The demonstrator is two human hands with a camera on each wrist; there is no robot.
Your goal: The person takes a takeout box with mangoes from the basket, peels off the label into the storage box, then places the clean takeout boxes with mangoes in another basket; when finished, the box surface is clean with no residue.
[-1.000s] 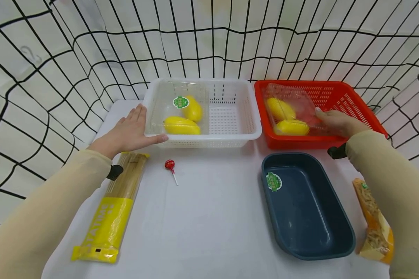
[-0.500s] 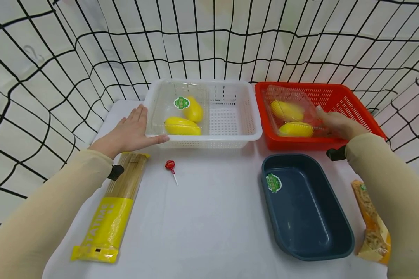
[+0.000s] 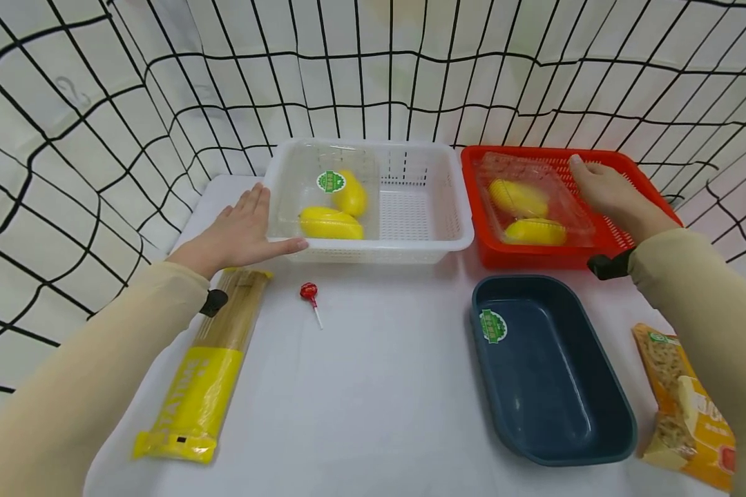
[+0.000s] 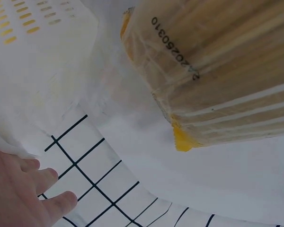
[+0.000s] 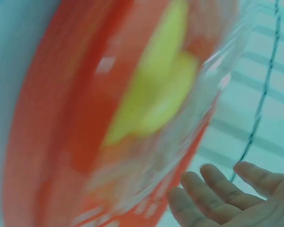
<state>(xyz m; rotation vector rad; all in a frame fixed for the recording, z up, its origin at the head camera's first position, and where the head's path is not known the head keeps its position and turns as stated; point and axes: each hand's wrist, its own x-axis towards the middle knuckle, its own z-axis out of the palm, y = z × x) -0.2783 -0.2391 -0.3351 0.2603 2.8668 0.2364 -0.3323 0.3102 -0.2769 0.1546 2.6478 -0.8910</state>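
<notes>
The clear box [image 3: 567, 207] of yellow fruit [image 3: 534, 232] sits inside the red basket [image 3: 528, 259], leftward; the right hand [image 3: 615, 197], fingers loosely extended, holding nothing, is at that basket's right — a sideways sweep could knock the box. Left of it, the left hand [image 3: 239, 231], straight-fingered, gripping nothing, lies against the white basket [image 3: 404, 253] — hard pressure could shove both baskets.

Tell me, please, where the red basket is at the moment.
In the head view, the red basket stands at the back right, beside the white basket and just beyond the dark blue tray.

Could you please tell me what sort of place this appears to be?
Probably a staged tabletop work area: black wire mesh rises behind a white-covered table, where a white basket and a red basket stand side by side.
</notes>
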